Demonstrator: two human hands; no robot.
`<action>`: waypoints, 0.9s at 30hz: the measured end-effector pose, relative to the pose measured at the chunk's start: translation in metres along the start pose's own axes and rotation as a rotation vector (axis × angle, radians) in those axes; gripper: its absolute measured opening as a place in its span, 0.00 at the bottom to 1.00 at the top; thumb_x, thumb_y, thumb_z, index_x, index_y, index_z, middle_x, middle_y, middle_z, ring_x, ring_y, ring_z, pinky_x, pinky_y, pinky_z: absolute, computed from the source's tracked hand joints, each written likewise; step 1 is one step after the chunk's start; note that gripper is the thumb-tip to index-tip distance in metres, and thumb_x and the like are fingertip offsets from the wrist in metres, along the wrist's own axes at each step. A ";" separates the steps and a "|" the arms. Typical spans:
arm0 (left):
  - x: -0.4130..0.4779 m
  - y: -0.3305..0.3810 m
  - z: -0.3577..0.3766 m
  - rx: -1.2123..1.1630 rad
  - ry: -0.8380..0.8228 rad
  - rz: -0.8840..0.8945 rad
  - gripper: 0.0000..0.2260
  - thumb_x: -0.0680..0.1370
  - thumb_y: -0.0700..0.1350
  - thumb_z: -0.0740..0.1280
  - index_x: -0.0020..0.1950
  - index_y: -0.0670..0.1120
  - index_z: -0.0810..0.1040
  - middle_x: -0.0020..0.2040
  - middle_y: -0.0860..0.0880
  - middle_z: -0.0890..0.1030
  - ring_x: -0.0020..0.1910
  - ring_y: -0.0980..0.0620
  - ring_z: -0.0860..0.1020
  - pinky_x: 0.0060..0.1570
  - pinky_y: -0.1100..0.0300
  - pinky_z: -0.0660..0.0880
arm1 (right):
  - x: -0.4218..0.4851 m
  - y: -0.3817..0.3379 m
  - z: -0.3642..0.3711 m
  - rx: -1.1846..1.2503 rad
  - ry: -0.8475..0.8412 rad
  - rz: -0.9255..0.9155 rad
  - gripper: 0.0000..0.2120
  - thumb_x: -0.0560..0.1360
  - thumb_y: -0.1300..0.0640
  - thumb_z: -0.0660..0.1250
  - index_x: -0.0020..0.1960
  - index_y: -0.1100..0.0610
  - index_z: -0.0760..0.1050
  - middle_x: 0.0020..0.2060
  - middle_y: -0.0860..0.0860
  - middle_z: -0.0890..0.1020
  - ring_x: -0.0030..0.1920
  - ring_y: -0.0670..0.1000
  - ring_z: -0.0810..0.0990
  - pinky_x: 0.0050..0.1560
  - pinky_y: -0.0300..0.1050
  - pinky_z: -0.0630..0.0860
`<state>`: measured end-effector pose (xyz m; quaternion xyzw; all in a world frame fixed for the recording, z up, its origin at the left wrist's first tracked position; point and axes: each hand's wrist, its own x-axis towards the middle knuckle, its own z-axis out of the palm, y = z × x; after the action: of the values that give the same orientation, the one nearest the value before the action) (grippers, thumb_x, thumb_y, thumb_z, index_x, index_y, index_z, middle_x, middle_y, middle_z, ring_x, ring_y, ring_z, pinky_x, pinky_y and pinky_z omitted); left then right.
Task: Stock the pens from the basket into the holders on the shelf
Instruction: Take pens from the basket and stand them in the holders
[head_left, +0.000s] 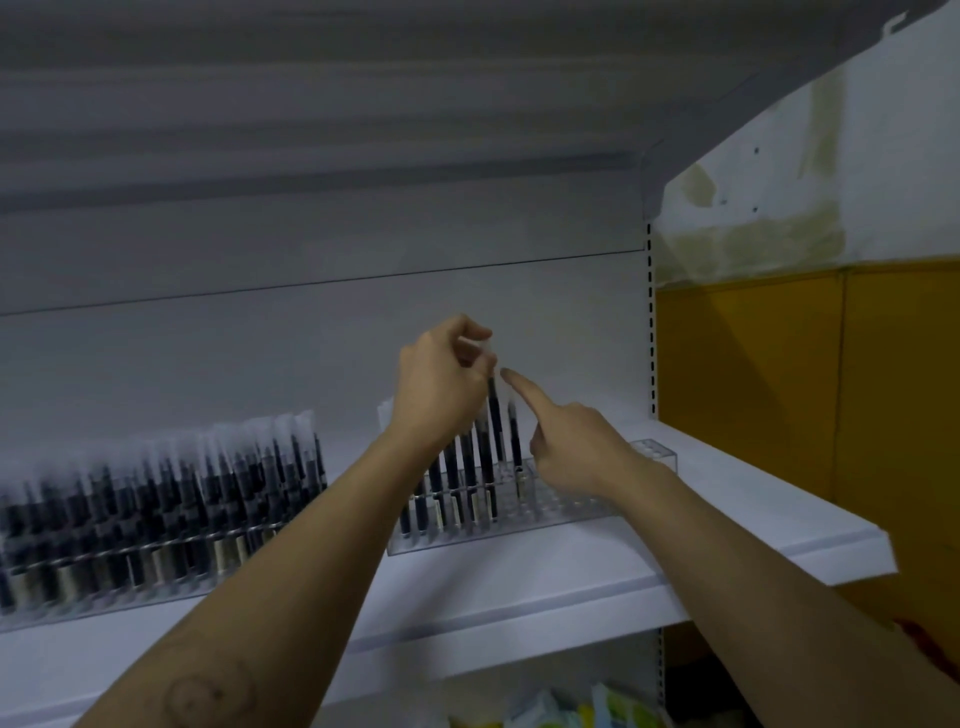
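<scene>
Left hand pinches the cap end of a slim dark pen in a clear sleeve, upright in the clear acrylic holder, mid-shelf. Right hand holds nothing, its index finger straight beside the pen. Probably light, stiff, slippery: grip high.

- The pens in my clear holder are black-blue with see-through caps.
- The shelf is white.
- Past the shelf's right edge, the wall is mustard yellow below, stained white above.
- My left forearm bears a faint circular mark.
</scene>
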<state>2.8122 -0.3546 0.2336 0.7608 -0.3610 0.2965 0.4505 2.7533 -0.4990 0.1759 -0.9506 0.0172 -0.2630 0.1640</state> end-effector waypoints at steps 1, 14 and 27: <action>0.000 -0.001 0.000 -0.003 -0.004 -0.003 0.06 0.78 0.44 0.68 0.54 0.49 0.78 0.43 0.54 0.80 0.40 0.65 0.77 0.34 0.75 0.69 | -0.001 -0.001 0.001 -0.004 0.008 0.006 0.46 0.73 0.62 0.63 0.74 0.35 0.36 0.34 0.53 0.80 0.34 0.52 0.77 0.40 0.51 0.79; 0.003 -0.004 0.001 0.084 -0.111 0.014 0.06 0.79 0.41 0.67 0.55 0.46 0.76 0.40 0.56 0.77 0.34 0.65 0.76 0.27 0.76 0.69 | -0.004 -0.003 -0.002 -0.039 0.003 0.027 0.43 0.73 0.61 0.63 0.76 0.38 0.41 0.41 0.56 0.82 0.41 0.57 0.79 0.48 0.52 0.79; -0.002 -0.017 0.007 0.511 -0.241 0.146 0.12 0.77 0.50 0.66 0.59 0.50 0.78 0.57 0.50 0.81 0.57 0.49 0.77 0.70 0.53 0.58 | -0.003 -0.003 0.000 -0.061 -0.015 0.042 0.45 0.73 0.59 0.64 0.75 0.35 0.39 0.41 0.54 0.82 0.41 0.55 0.79 0.47 0.51 0.79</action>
<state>2.8262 -0.3545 0.2208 0.8514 -0.3794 0.3169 0.1754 2.7508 -0.4954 0.1759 -0.9565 0.0437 -0.2518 0.1408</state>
